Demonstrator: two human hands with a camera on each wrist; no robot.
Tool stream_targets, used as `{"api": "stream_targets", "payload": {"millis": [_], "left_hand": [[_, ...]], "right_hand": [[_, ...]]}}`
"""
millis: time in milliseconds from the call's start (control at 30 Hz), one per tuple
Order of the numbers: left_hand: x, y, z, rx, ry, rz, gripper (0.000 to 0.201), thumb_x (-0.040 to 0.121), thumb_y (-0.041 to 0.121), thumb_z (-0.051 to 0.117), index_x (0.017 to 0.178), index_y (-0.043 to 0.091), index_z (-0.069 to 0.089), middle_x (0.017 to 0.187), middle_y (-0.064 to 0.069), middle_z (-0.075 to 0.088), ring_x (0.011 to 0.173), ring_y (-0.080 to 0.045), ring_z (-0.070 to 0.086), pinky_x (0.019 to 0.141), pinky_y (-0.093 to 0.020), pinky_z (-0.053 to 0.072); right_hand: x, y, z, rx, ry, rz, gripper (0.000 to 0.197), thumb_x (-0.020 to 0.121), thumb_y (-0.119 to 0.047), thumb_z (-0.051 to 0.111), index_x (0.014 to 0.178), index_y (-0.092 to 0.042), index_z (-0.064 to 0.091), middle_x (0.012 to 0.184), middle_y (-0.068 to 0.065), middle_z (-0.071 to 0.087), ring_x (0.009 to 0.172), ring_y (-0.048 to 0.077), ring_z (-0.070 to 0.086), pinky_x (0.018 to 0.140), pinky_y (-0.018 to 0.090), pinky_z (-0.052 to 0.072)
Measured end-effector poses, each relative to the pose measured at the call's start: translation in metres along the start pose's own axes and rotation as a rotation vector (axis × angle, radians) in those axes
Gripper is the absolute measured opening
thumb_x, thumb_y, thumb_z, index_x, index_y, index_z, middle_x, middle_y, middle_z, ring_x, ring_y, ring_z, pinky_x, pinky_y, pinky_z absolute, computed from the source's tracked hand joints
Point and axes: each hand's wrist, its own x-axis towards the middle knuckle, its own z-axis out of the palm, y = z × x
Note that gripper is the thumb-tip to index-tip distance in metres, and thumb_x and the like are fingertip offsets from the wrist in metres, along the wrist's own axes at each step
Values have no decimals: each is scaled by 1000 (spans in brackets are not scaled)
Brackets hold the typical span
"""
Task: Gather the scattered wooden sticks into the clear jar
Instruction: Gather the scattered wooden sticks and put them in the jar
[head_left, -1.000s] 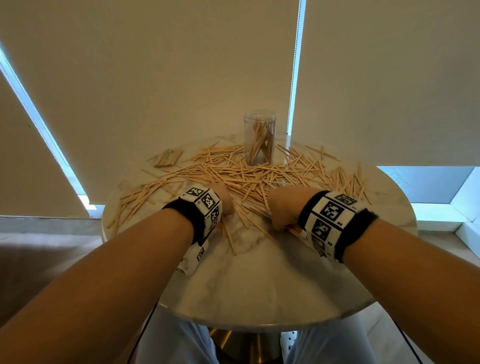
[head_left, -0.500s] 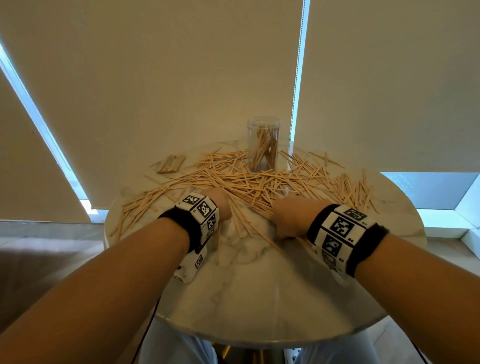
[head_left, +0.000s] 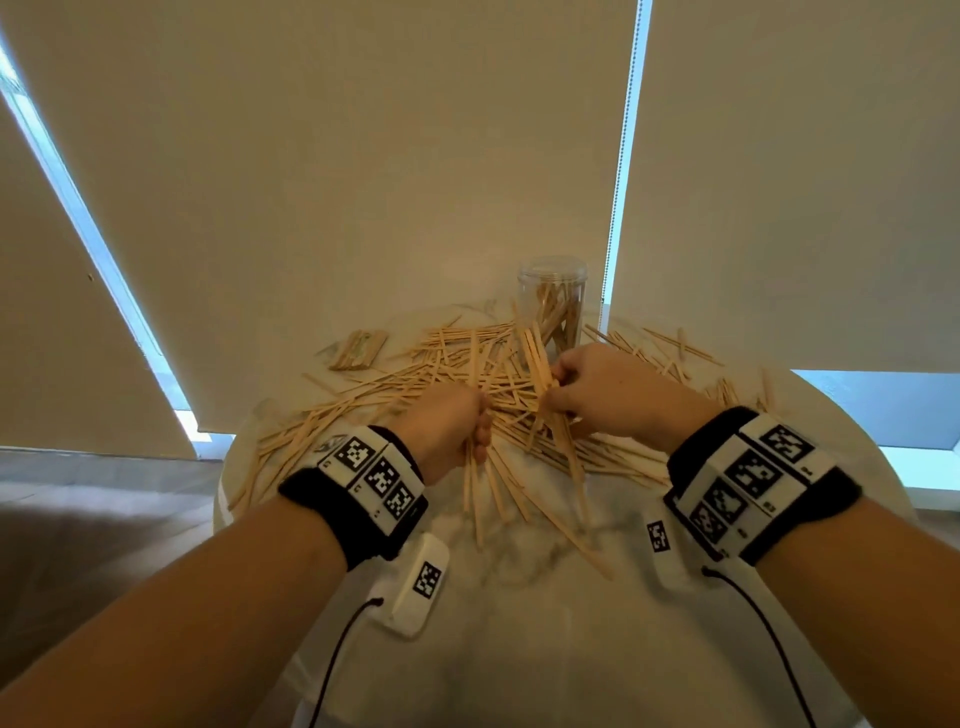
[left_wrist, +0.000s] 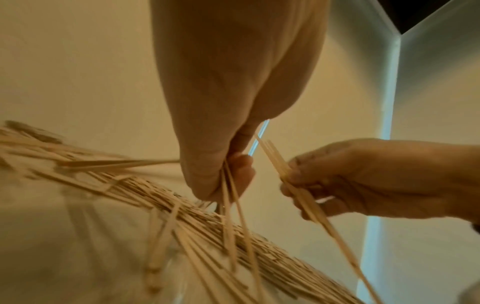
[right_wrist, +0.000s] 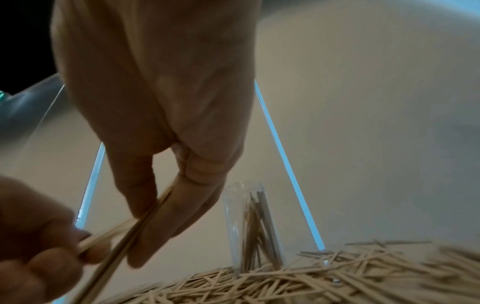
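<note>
The round marble table (head_left: 519, 649) carried scattered wooden sticks (head_left: 363, 395); the clear jar (head_left: 552, 306) stood at 12 o'clock, partly filled. The right hand (head_left: 613, 395) pinched a lifted bundle; the left hand (head_left: 452, 431) gripped several sticks

My right hand (right_wrist: 166, 115) pinched a small bundle of sticks (right_wrist: 135, 228) between thumb and fingers, slanting down to the left of the clear jar (right_wrist: 249, 228). My left hand (right_wrist: 39, 236) gripped sticks of its own (they crossed mine) further left of the jar. The jar stood upright with several sticks leaning inside it. Around its base and off to its right, scattered sticks (right_wrist: 350, 275) lay thickly heaped.
</note>
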Motion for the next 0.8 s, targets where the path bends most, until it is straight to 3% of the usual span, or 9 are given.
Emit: {"api": "stream_targets", "payload": {"millis": [67,133,200,367,433,500,600,733,800], "left_hand": [[3,4,11,-42,-28,32,24,109,24,38,92,13,52,62,0,40,50,-12,38,45,-25,32],[8,5,20,22,-100,82,49,106,56,36,95,12,57,64,-2,43,52,-12,38,47,-26,32],[18,4,25,135,-91,164,66,101,67,31,101,9,62,67,-4,50,53,-14,41,50,-27,35],[39,3,23,104,73,237,60,101,58,34,128,10,57,90,-15,61,64,-19,51,58,-32,42],[44,5,20,93,134,251,58,95,58,36,121,11,60,106,-20,68,76,-27,61,60,-38,51],[49,7,16,75,184,283,51,97,54,36,102,10,62,95,-14,71,82,-32,66,77,-49,58],[49,14,9,-32,257,269,41,110,38,33,91,12,59,95,-7,75,97,-28,70,88,-45,56],[33,17,14,-16,119,298,36,112,35,29,127,13,53,102,-8,77,95,-24,73,80,-41,62],[24,14,23,38,39,364,33,112,34,30,114,12,54,101,-9,76,83,-20,73,73,-35,61]], "right_hand": [[7,-4,7,58,24,-32,21,86,-16,69,96,2,64,86,17,72,75,29,73,69,48,62],[12,-8,13,106,10,-82,15,86,-14,65,94,-2,66,83,15,73,75,30,73,70,49,61],[17,-10,18,87,38,-131,10,87,-12,61,91,-12,70,79,7,74,72,23,73,69,45,62],[21,-10,18,82,69,-159,10,88,-18,69,86,-21,78,76,5,74,75,30,71,72,50,59],[20,-12,19,126,39,-147,9,85,-14,74,92,-18,75,78,8,74,77,31,71,73,50,59],[22,-13,21,96,71,-142,15,82,-12,77,91,-20,68,78,3,73,72,23,72,70,43,62],[24,-14,16,-70,205,-160,12,83,-18,76,87,-26,67,79,-8,70,73,6,68,69,28,58],[28,-18,-2,106,372,-195,10,88,-16,71,87,-25,68,76,-9,71,71,5,69,68,26,59],[31,-24,-5,173,399,-215,8,88,-16,71,87,-23,68,75,-5,72,70,11,71,70,33,62]]}}
